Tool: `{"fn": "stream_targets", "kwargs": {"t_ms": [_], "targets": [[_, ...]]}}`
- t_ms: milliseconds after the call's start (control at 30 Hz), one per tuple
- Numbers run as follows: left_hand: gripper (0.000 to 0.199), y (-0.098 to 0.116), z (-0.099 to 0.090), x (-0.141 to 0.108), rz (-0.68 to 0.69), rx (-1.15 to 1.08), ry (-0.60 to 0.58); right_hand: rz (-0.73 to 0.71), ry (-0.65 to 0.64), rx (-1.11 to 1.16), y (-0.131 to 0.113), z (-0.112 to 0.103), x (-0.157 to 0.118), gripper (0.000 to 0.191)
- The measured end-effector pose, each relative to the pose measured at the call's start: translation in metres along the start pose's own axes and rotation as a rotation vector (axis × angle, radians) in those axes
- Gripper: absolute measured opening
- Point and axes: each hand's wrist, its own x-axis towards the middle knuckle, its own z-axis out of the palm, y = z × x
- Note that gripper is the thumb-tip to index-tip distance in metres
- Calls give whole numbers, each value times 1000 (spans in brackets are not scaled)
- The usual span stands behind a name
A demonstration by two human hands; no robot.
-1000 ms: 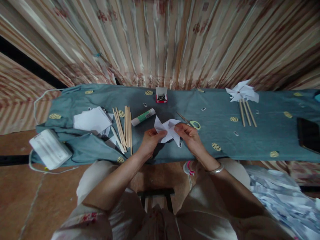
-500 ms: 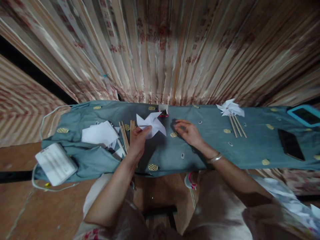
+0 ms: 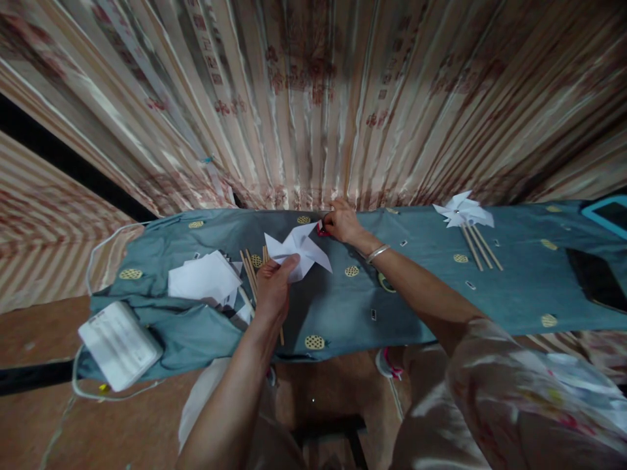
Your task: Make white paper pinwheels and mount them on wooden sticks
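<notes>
A white paper pinwheel with pointed blades is pinched in my left hand, the thumb lying over its lower middle. My right hand reaches to the far edge of the cloth, its fingers bent down at a small red box. Whether those fingertips hold anything is hidden. Wooden sticks lie just left of my left hand, partly behind it. Further left rests a pile of white paper sheets. Finished-looking pinwheels on sticks lie at the right.
A green-blue cloth covers the narrow table. A white box-shaped device with a cable sits at the left front. At the right are a dark phone and a blue-framed object. A striped curtain hangs behind.
My right hand has moved forward and left, from above the cloth to the small red box. My left hand still holds the pinwheel. The view has shifted slightly.
</notes>
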Motion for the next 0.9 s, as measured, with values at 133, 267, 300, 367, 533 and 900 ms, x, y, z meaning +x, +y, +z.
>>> {"fn": "stream_targets", "kwargs": {"t_ms": [133,267,300,367,533,900], "targets": [[29,0,-2,-1,-9,8,-25,-3,-25,6,-1,1,1,19],[27,0,0,-3,-30,-26,-17,15,-20,-18,-5,0,0,20],[26,0,0,-4,-37,-31,-15,17,-19,-21,-7,-1,-1,20],[25,0,1,-5,-57,-33,-12,19,-19,-26,-10,-3,-2,21],[25,0,2,-10,-104,-14,-7,23,-31,-60,-18,-6,-7,24],[23,-4,3,-18,-163,23,-37,-17,19,-1,-17,1,-9,23]]}}
